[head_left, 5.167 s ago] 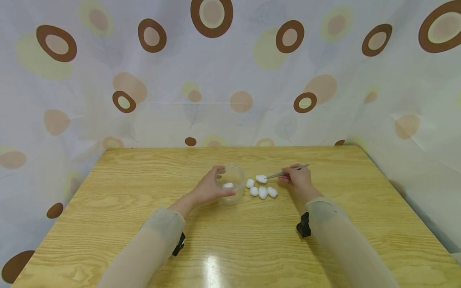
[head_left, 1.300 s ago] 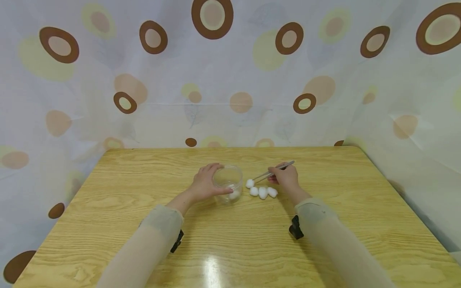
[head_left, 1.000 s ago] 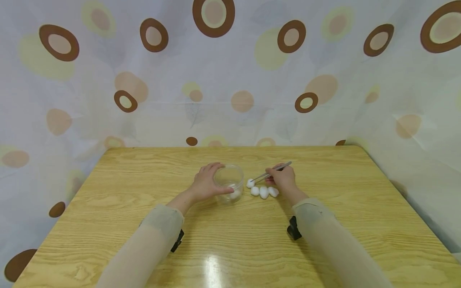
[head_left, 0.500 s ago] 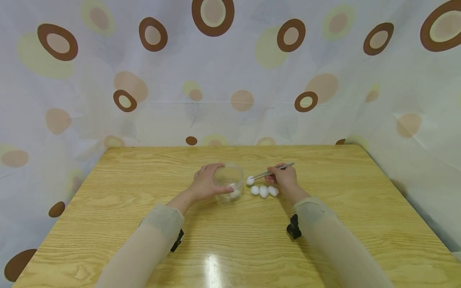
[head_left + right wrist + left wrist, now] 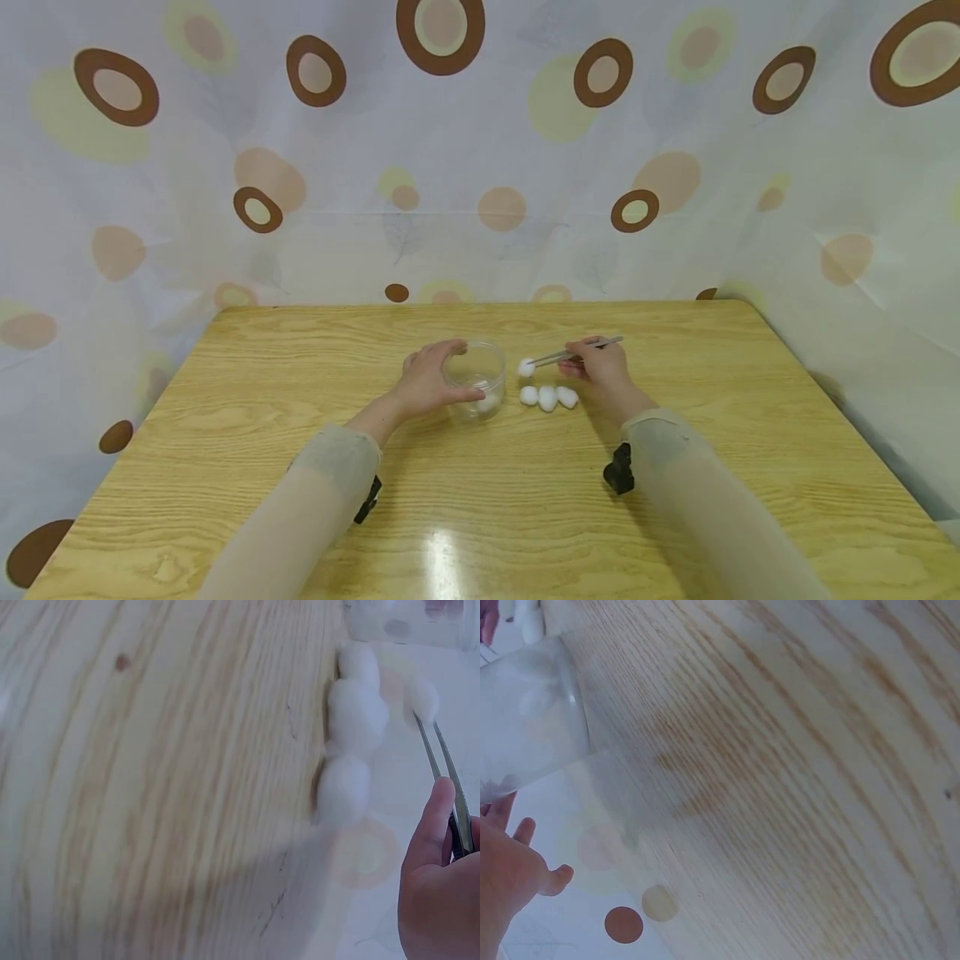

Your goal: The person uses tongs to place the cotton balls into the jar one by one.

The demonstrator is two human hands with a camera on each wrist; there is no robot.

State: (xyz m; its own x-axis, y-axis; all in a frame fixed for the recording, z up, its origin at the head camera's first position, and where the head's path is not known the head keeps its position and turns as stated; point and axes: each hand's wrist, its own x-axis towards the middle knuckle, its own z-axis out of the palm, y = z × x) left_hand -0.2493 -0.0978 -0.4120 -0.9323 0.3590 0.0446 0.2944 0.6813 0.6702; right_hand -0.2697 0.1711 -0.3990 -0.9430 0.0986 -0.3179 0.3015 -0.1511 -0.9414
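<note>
Transfer underway: right hand (image 5: 602,371) pinches thin metal tweezers (image 5: 566,356) gripping 1 white cotton ball (image 5: 526,367), lifted just beside the clear plastic jar (image 5: 477,379) that left hand (image 5: 424,387) grasps. Next, probably release inside; 3 balls (image 5: 548,397) wait on the wooden surface (image 5: 675,467).

Jar at mid-worktop, cotton balls to its right.

On the worktop (image 5: 480,500) the jar (image 5: 477,377) stands with the left hand (image 5: 423,387) at its left side and cotton balls inside it. Just right of it three cotton balls (image 5: 548,397) lie in a row. Behind them the right hand (image 5: 603,371) holds tweezers (image 5: 573,353) pointing left, a lifted cotton ball (image 5: 526,367) at their tips beside the jar.
</note>
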